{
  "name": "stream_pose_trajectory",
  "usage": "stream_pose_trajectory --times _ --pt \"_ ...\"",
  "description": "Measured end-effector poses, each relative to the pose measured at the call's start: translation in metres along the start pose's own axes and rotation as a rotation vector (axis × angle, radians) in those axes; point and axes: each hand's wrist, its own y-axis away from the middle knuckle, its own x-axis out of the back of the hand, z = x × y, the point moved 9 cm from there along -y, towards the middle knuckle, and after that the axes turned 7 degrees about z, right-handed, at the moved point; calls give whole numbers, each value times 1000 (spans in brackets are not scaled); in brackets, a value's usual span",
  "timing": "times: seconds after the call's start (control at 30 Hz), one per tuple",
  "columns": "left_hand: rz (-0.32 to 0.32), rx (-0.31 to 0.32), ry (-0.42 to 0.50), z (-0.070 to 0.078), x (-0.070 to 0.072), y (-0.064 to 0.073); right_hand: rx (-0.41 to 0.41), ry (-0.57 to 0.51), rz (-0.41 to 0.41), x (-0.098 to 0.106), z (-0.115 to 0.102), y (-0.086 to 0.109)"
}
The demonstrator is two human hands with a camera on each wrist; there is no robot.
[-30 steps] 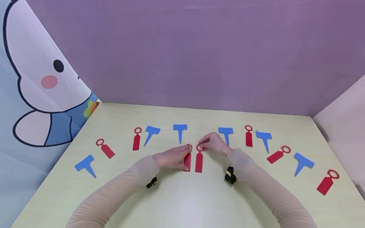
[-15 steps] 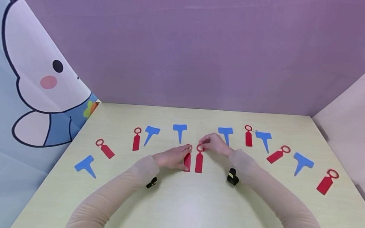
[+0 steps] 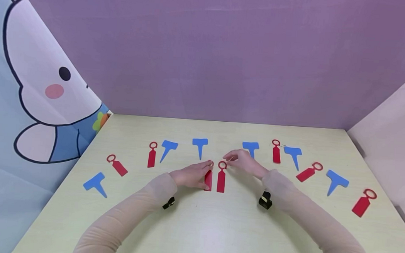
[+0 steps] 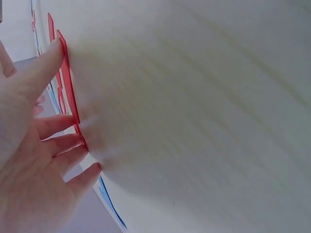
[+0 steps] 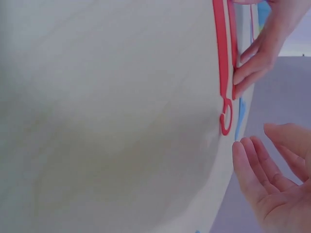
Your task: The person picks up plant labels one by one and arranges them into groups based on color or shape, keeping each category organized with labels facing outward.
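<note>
Two flat red ring-topped tags lie side by side mid-table. My left hand (image 3: 192, 174) spans the left red tag (image 3: 208, 181), thumb at its lower end and fingers at its ring end; the fingers partly cover the ring. In the left wrist view, that red tag (image 4: 69, 77) is held between thumb and index finger, against the table. The right red tag (image 3: 221, 182) lies loose, its whole ring showing. My right hand (image 3: 243, 162) hovers just above and right of that ring, holding nothing; in the right wrist view its loosely bent fingers are apart from the ring.
Several blue T-shaped tags, such as one (image 3: 200, 142) behind the left hand and one (image 3: 336, 180) at the right, lie in an arc with more red tags (image 3: 361, 206). A blue T-shaped tag (image 3: 251, 145) is partly hidden behind my right hand. A purple curtain (image 3: 227, 66) backs the table.
My right hand has let go of the right tag's ring and drawn slightly right, so the ring is uncovered. The left hand has stayed on the left tag.
</note>
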Motion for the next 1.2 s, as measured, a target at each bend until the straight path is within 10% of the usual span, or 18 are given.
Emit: stream_pose_trajectory --times 1.2 --pt "-8 7 -5 -1 -1 -1 23 182 93 76 33 32"
